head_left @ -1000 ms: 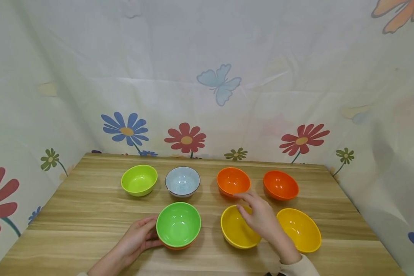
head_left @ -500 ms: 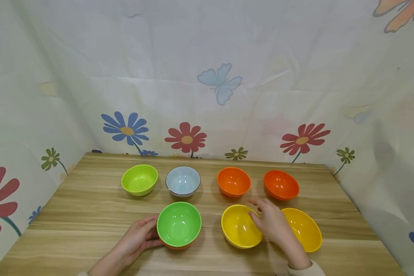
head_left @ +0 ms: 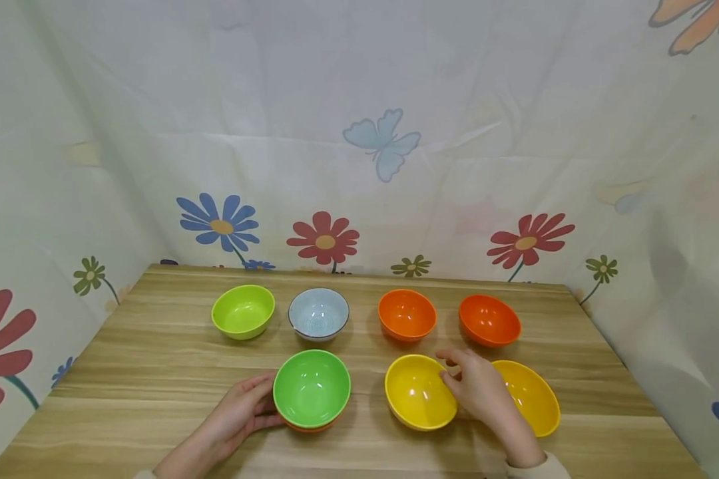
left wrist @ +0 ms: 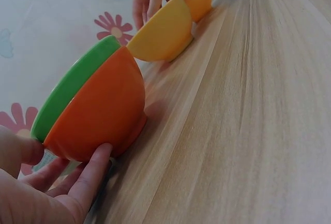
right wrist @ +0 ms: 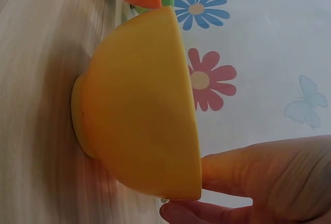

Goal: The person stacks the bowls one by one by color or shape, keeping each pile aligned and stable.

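Observation:
A green bowl point(head_left: 311, 389) sits nested in an orange bowl point(left wrist: 106, 110), which stands on the table at front centre. My left hand point(head_left: 242, 409) holds this stack from its left side, thumb at the rim and fingers against the orange bowl's wall. To the right stands a yellow bowl point(head_left: 419, 392), upright, with its foot on the table in the right wrist view. My right hand point(head_left: 479, 386) pinches its right rim, the thumb point(right wrist: 225, 172) on the inner side and a finger outside. Partly behind that hand is a second yellow bowl point(head_left: 530, 399).
Along the back of the wooden table point(head_left: 174, 359) stand a lime-green bowl point(head_left: 242, 313), a pale blue bowl point(head_left: 317, 316), an orange bowl point(head_left: 406, 316) and a red-orange bowl point(head_left: 488, 322). A flower-printed cloth point(head_left: 263, 166) hangs behind and at both sides.
My right hand has moved from above the front yellow bowl rightward and down to its right rim, where it now pinches it. The left hand and the stacked bowls have stayed put.

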`<state>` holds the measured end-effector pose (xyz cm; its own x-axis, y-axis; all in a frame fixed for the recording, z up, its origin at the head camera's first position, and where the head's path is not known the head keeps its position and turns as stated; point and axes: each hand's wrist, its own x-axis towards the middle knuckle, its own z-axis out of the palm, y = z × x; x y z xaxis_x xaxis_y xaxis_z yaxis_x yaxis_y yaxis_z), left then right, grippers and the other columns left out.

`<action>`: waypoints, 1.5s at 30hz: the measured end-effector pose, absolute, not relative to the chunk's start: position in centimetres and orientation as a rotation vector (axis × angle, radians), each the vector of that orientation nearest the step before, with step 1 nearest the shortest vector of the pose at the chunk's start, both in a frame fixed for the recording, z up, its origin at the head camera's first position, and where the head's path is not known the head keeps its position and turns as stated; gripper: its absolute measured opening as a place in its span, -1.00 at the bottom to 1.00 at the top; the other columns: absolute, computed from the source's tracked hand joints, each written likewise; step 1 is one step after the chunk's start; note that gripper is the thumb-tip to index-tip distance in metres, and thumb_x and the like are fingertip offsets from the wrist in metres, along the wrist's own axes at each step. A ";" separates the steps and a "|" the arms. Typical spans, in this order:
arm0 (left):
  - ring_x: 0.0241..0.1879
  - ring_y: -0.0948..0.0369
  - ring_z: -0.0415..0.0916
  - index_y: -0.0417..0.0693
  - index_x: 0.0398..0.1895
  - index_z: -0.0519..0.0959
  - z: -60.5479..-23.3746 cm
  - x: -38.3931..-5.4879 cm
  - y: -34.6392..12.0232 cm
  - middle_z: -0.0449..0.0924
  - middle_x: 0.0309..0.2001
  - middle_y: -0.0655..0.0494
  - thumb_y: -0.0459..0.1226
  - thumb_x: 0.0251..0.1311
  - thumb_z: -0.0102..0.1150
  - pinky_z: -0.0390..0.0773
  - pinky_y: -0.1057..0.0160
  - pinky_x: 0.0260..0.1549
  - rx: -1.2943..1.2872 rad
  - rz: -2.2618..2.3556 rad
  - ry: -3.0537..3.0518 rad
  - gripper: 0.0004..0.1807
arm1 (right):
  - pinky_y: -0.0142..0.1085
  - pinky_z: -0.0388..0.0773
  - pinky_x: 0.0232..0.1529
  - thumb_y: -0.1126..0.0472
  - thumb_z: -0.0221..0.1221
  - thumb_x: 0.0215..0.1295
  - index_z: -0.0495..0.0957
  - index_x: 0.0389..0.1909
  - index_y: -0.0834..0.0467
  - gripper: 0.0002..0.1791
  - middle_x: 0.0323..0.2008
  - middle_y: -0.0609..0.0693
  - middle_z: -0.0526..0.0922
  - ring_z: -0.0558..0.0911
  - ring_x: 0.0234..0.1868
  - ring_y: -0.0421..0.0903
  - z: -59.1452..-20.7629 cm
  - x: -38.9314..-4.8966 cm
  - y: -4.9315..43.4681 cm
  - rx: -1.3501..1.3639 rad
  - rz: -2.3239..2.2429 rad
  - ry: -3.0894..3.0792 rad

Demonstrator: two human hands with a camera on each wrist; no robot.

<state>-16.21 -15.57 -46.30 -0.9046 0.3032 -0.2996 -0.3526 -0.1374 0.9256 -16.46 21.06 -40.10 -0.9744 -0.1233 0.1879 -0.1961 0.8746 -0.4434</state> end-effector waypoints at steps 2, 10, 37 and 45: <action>-0.17 0.16 0.58 -0.41 0.28 0.14 -46.3 -16.2 -15.6 0.59 -0.10 0.02 -0.10 0.33 -0.10 0.58 0.07 -0.11 -0.054 2.087 1.717 -0.37 | -0.23 0.62 -0.39 0.33 0.28 0.03 0.59 -0.12 0.16 -0.67 -0.26 0.10 0.65 0.66 -0.43 -0.13 -40.1 -16.5 21.1 0.244 0.718 -2.902; -0.18 0.16 0.58 -0.42 0.26 0.16 -46.3 -16.5 -15.5 0.60 -0.13 0.03 -0.13 0.34 -0.11 0.58 0.08 -0.12 -0.052 2.087 1.714 -0.40 | -0.24 0.61 -0.40 0.35 0.27 0.01 0.61 -0.20 0.18 -0.74 -0.40 0.03 0.68 0.65 -0.43 -0.11 -40.1 -16.6 21.1 0.223 0.718 -2.896; -0.16 0.18 0.58 -0.39 0.24 0.22 -46.1 -16.4 -15.6 0.59 -0.09 0.01 -0.13 0.35 -0.13 0.59 0.09 -0.13 -0.031 2.076 1.714 -0.44 | -0.22 0.54 -0.47 0.34 0.22 0.01 0.65 -0.38 0.23 -0.88 -0.54 0.01 0.63 0.53 -0.54 -0.14 -40.6 -16.7 20.6 0.122 0.602 -2.911; -0.16 0.17 0.58 -0.39 0.24 0.22 -46.2 -16.3 -15.6 0.60 -0.10 0.00 -0.16 0.36 -0.15 0.59 0.09 -0.13 -0.028 2.080 1.712 -0.46 | -0.24 0.52 -0.50 0.34 0.21 0.01 0.66 -0.39 0.21 -0.88 -0.54 0.00 0.63 0.51 -0.55 -0.15 -40.7 -16.7 20.5 0.110 0.593 -2.907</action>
<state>-16.34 -15.60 -46.25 -0.9013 0.3218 -0.2901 -0.3466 -0.1340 0.9284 -16.65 20.54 -40.66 -0.9824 -0.0377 0.1831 -0.1064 0.9179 -0.3822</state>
